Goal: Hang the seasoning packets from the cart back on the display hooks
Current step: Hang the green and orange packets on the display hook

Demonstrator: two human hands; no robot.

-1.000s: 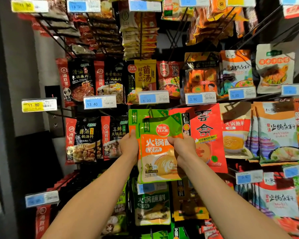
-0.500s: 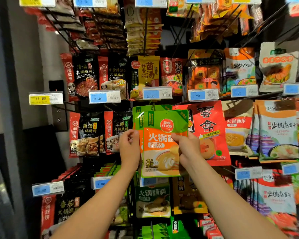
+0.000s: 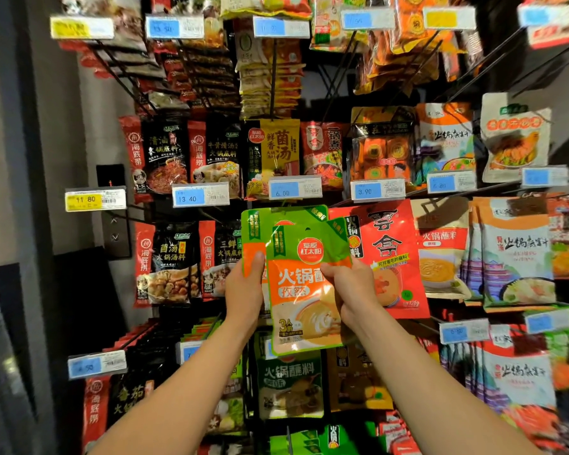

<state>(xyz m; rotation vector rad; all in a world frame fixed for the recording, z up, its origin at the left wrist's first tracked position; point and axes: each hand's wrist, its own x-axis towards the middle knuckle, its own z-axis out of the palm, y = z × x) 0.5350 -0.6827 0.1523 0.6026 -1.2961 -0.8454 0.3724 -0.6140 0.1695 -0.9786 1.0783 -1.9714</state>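
Both hands, left hand (image 3: 243,290) and right hand (image 3: 350,290), pinch the floppy green-and-orange plastic seasoning packet (image 3: 304,284) mid-frame; light, slippery, best gripped near its hang-hole.

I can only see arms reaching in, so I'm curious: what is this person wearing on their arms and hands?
Nothing that shows. Both forearms are bare up to the bottom edge of the picture, with no sleeves in view. The left hand and right hand wear no gloves, and no rings, watch or bracelet can be seen on the fingers or wrists.

The top-row price tags (image 3: 281,27) are blurred unreadable, and the right hand (image 3: 350,290) hides the front packet's (image 3: 301,290) right edge.
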